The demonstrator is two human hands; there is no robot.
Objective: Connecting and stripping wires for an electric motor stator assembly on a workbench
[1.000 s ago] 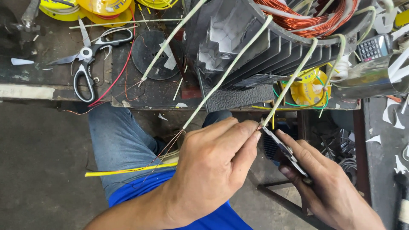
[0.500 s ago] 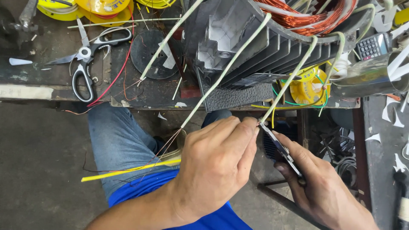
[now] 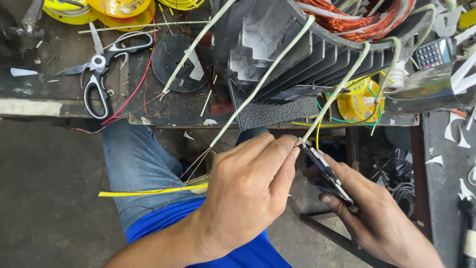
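Observation:
My left hand (image 3: 248,193) pinches the bare copper end of a pale sleeved lead (image 3: 342,84) that comes down from the motor stator (image 3: 307,54). A yellow sleeve (image 3: 148,191) sticks out to the left under the same hand. My right hand (image 3: 377,218) holds a small dark blade-like tool (image 3: 322,166) with its tip against the wire end by my left fingertips. Copper windings (image 3: 357,17) show at the top of the stator. Two more pale sleeved leads (image 3: 258,87) hang down to the left, with thin copper strands at their ends.
Scissors (image 3: 101,64) lie on the dark workbench (image 3: 64,104) at the left, beside a red wire. Yellow wire spools (image 3: 119,7) sit at the back, another yellow spool (image 3: 359,101) under the stator. A calculator (image 3: 434,52) is at the right. My blue-jeaned leg (image 3: 134,159) is below the bench edge.
Both hands stay at the wire end with only slight shifts. The yellow sleeve's far end has swung a little downward at the left.

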